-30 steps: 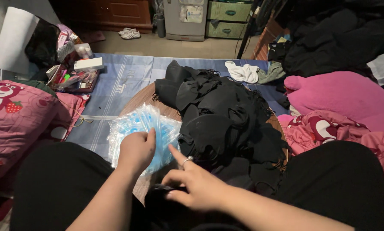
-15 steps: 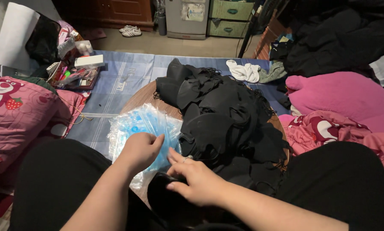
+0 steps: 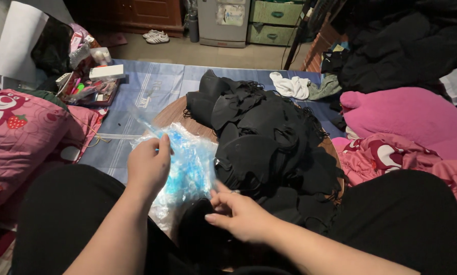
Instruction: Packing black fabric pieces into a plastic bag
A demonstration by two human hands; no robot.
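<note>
My left hand (image 3: 148,167) pinches the upper edge of a clear plastic bag with blue print (image 3: 188,168) that lies on a round wooden board (image 3: 170,114). My right hand (image 3: 238,216) rests just below the bag, fingers curled on a black fabric piece (image 3: 200,224) at the near edge of the pile. A large heap of black fabric pieces (image 3: 264,137) covers the right part of the board. My legs in black trousers frame both hands.
A pink cushion with a bear print (image 3: 20,132) lies at left, pink bedding (image 3: 401,122) at right. A blue striped mat (image 3: 152,86) holds a tray of small items (image 3: 88,89) and white cloth (image 3: 289,84). Dark clothes are piled far right.
My left hand has closed on the bag's edge and lifted it up and left. My right hand has slid down and right onto the black fabric.
</note>
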